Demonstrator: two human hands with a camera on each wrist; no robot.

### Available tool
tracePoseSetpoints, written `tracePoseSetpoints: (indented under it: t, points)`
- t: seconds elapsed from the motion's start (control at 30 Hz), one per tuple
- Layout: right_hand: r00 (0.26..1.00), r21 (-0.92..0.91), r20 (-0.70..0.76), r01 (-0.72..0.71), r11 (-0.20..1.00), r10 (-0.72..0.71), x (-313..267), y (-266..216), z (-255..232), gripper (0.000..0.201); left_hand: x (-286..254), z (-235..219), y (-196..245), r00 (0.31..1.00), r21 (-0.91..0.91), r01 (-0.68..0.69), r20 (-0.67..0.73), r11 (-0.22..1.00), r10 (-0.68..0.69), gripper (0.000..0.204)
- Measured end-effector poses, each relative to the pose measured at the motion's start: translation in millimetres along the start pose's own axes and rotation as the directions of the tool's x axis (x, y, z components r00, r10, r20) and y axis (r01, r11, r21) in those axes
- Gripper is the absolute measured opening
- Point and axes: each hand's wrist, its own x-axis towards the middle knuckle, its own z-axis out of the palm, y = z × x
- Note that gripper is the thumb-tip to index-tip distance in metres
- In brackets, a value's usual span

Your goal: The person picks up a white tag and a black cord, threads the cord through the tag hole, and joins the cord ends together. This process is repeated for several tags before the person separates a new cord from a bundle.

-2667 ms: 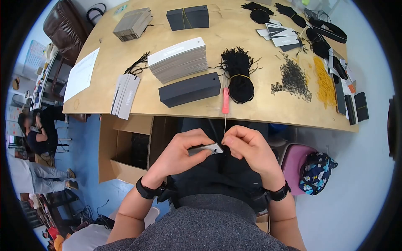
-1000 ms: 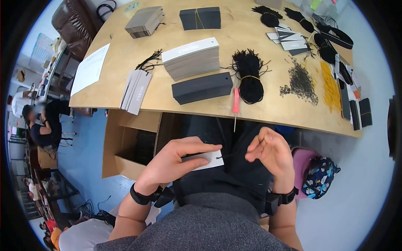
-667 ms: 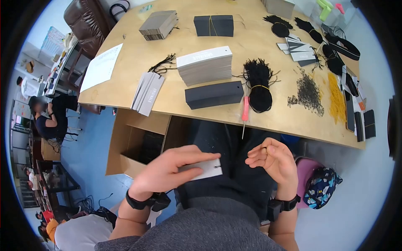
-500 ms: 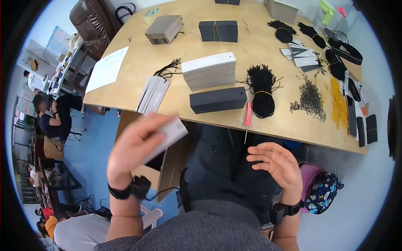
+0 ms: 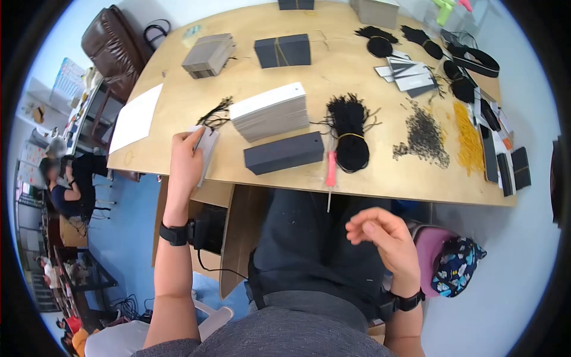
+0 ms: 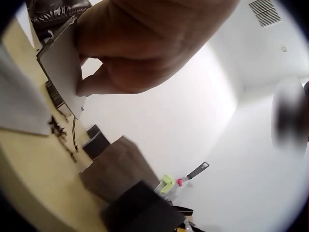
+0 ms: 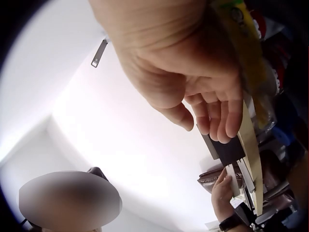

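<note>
At the table's front left, my left hand [image 5: 187, 159] pinches a hang tag over a small pile of grey strung tags [image 5: 206, 157]. In the left wrist view this tag [image 6: 63, 67] is a pale flat card between thumb and fingers. The pile's black cords [image 5: 215, 112] spread out behind the hand. My right hand [image 5: 385, 239] hovers above the lap with loosely bent fingers and holds nothing. Right of the left hand stand a tall stack of white tags [image 5: 270, 113] and a dark stack [image 5: 284, 153]. A threading tool with a pink handle [image 5: 331, 169] juts over the table edge.
A bundle of black cords [image 5: 352, 152] lies beside the tool. Farther right are loose dark loops [image 5: 423, 140] and yellow bands [image 5: 468, 140]. Banded stacks [image 5: 282, 50] stand at the back. An open cardboard box [image 5: 229, 238] sits under the table; a paper sheet [image 5: 138, 119] lies left.
My left hand has carried the tag from above the lap up and left to the small pile on the table. The right hand has let go of the tag's cord and stays over the lap.
</note>
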Motion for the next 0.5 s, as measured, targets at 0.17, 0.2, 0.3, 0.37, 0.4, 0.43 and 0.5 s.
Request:
tracePoseSetpoints:
  t: [0.17,0.2,0.3,0.37,0.4,0.43,0.5]
  points:
    - [0.851,-0.777,-0.115,0.244,0.58,-0.513,38.5,-12.4,17.6,0.009,-28.9,20.6,16.6,0.964,0.189,-0.051,-0.248,0.981,0.098,0.052]
    - [0.785,-0.865,-0.058,0.269,0.424,-0.617,48.7,-7.2,15.6,0.01,-36.1,16.7,24.8,0.941,0.208,-0.066,-0.312,0.976,0.13,0.051]
    - [0.686,-0.938,0.014,0.262,0.228,-0.728,71.9,-1.9,16.5,0.011,-66.9,4.8,57.7,0.903,0.206,-0.083,-0.397,0.975,0.161,0.048]
    - [0.598,-0.972,0.161,0.232,-0.023,-0.785,81.7,-4.6,16.0,0.01,-89.9,1.0,76.8,0.922,0.049,-0.161,-0.348,0.986,0.168,0.04]
    - [0.597,-0.972,0.164,0.231,-0.027,-0.785,84.5,-3.6,15.2,0.01,-99.6,1.2,85.4,0.937,-0.043,-0.212,-0.293,0.976,0.191,0.036]
    - [0.591,-0.975,0.175,0.218,-0.053,-0.788,86.7,-1.7,14.4,0.012,-108.0,1.8,93.3,0.946,-0.136,-0.256,-0.239,0.957,0.219,0.031]
    - [0.585,-0.975,0.191,0.204,-0.085,-0.789,86.9,-2.2,15.2,0.013,-118.7,2.3,108.4,0.954,-0.313,-0.3,-0.115,0.901,0.278,0.026]
